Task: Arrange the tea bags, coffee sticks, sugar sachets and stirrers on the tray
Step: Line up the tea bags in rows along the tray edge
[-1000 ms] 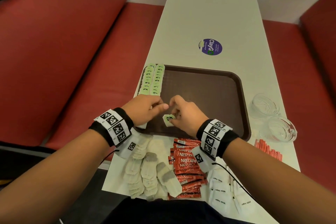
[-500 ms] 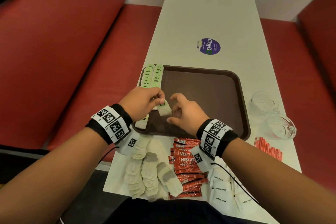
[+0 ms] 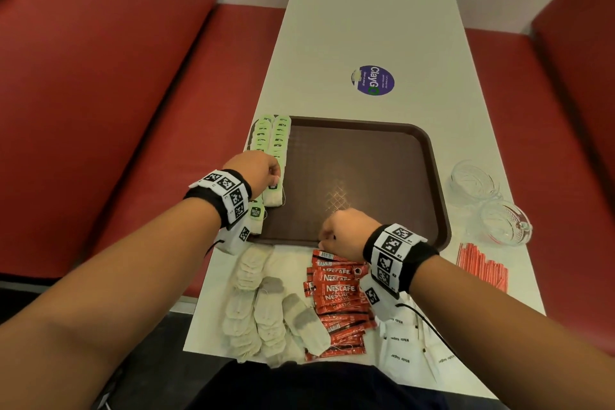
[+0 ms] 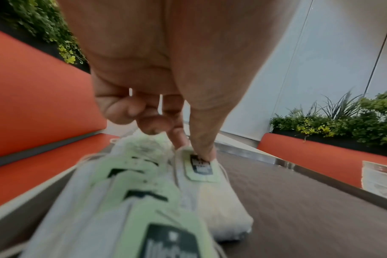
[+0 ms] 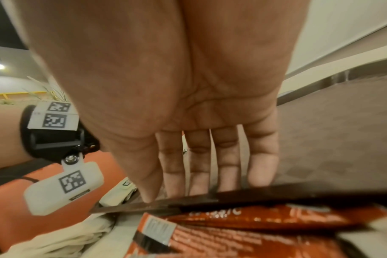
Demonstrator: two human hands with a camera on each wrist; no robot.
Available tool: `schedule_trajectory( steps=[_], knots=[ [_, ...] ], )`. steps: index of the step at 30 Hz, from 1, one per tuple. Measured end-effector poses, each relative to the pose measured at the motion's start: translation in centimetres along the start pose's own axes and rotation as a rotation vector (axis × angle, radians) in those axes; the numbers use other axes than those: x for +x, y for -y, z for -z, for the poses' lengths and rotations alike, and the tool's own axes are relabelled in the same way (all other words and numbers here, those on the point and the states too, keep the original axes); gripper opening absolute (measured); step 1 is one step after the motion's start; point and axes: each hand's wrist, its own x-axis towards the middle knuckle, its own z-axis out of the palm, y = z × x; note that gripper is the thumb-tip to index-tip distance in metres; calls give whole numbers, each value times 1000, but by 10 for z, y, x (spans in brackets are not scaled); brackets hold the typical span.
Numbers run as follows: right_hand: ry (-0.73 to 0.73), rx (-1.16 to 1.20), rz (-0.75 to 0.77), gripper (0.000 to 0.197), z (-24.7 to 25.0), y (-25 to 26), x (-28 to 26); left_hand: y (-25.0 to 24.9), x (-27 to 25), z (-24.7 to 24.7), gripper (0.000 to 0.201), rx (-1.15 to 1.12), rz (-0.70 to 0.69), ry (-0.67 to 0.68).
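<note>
A brown tray (image 3: 366,176) lies on the white table. Two rows of green-tagged tea bags (image 3: 273,136) run along its left side. My left hand (image 3: 276,180) is at the near end of the inner row. Its thumb and forefinger pinch the tagged top of a tea bag (image 4: 219,206) that lies flat on the tray. My right hand (image 3: 324,240) hovers at the tray's front rim (image 5: 276,193), fingers straight and holding nothing. Just below it lie the red coffee sticks (image 3: 339,296). Loose tea bags (image 3: 263,313), sugar sachets (image 3: 406,349) and red stirrers (image 3: 482,266) sit on the table in front.
Two glass cups (image 3: 472,181) (image 3: 506,226) stand right of the tray near the table edge. A purple sticker (image 3: 372,80) marks the table beyond the tray. Red benches flank the table on both sides.
My left hand has carried the tea bag leftward and laid it at the near end of the inner row. My right hand has let go and drawn back to the tray's front rim.
</note>
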Motion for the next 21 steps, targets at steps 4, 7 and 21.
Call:
schedule_trajectory(
  steps=[4, 7, 21],
  knots=[
    [7, -12, 10, 23, 0, 0, 0, -9, 2, -4, 28, 92, 86, -79],
    [-10, -38, 21, 23, -2, 0, -1, -18, -2, -12, 43, 223, 105, -12],
    [-147, -127, 221, 37, -15, 20, -26, -30, -73, -3, 17, -60, -174, -96]
  ],
)
